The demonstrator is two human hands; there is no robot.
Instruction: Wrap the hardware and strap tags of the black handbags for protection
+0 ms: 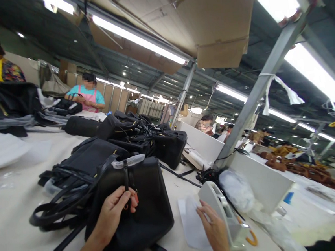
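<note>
Black bag (152, 217): resting on the pale table (15, 235), just left of centre in the lower head view, and turning its front toward me.
Left hand (113, 211): pinching, thumb set against the fingers; I am reading the hold as one on the narrow strap (126, 180), beside a small red tag (136, 196).
Right hand (214, 225): curving half open beside the white curved holder (217, 199), fingertips lying at the translucent sheets (191, 222); whether they are gripping or merely touching, I cannot tell.
Top wrap (133, 160): covering the bag's upper edge in clear film.
Body: showing a smooth, faint sheen; I am judging it fairly light, soft but keeping its shape, a little slippery, and prone to scuffing.
Points of hold: I am favouring the wrapped top for lifting and a flat palm on the side for steadying; the strap is looking too slight for bearing weight.
Background: other black bags (169, 145) are crowding the table behind, with loose straps trailing.
</note>
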